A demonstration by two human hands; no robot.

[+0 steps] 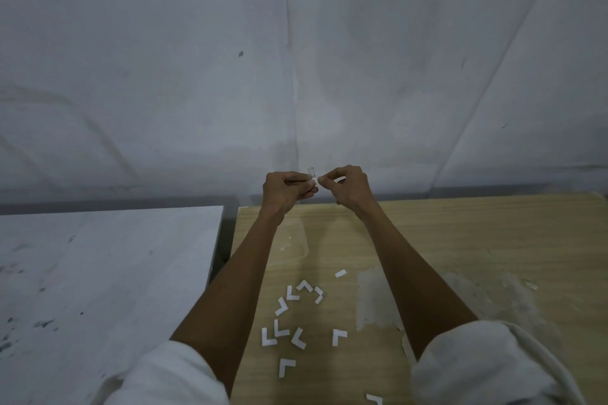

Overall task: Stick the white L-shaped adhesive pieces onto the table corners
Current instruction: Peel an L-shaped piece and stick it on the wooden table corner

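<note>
Pinching one white L-shaped piece (pixel 312 174) between the fingertips of both hands, the person holds it up in the air above the far edge of the wooden worktop (pixel 460 240), in front of the pale wall (pixel 197 76). The left hand (pixel 286 189) has its fingers curled and grips the lower part of the piece. One short arm of the piece stands nearly upright out of that grip, so its visible long axis runs up and down. The right hand (pixel 348 187), fingers also curled, pinches a small white edge just to the right of that upright arm. It is too small to tell whether this is the backing paper or the piece's other arm. The two hands almost touch, with the piece right between them.

The coming move likely turns on where the nearest corner lies. The far left corner (pixel 240 209) of the wooden worktop sits below and to the left of the hands, nearer the left hand than the right, next to the gap that parts it from the white worktop (pixel 115 273). To reach it, the piece would need to go down and leftward, and its upright arm would need turning to lie along an edge.

The loose L-shaped pieces (pixel 297 340) lie scattered flat on the wooden worktop between the forearms, well apart from the hands and close to the person's body. No white piece can be made out on the far left corner, so I judge the sticking there is not yet done.
</note>
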